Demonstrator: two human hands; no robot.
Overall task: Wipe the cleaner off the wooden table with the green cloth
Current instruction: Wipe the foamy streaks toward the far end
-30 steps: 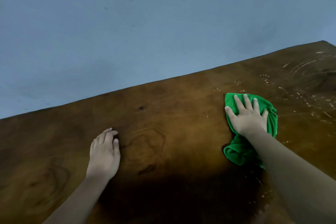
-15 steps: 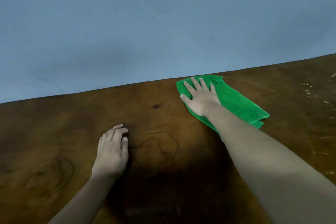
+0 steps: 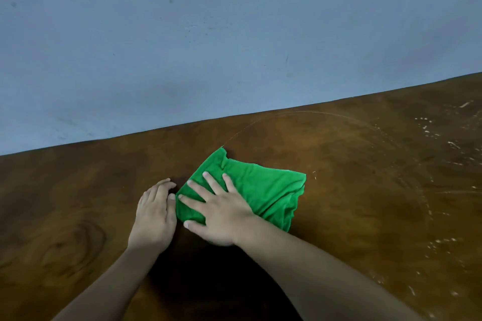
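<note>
Right hand [image 3: 221, 212] pressed flat, fingers spread, on green cloth [image 3: 263, 190] mid-counter [image 3: 365, 216]; left hand [image 3: 154, 216] flat beside it, holding nothing. Risk: bunched cloth skips cleaner flecks [image 3: 440, 138] far right, leaving streaks.

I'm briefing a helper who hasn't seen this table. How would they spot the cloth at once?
Start at the brown wooden table below the blue-grey wall. Near its middle, the right hand lies flat, fingers spread, on a crumpled green cloth. It is the only bright green thing there.

Single head-worn view, tilted forward and down, close over table [image 3: 365, 216], facing wall [image 3: 234, 47]
</note>
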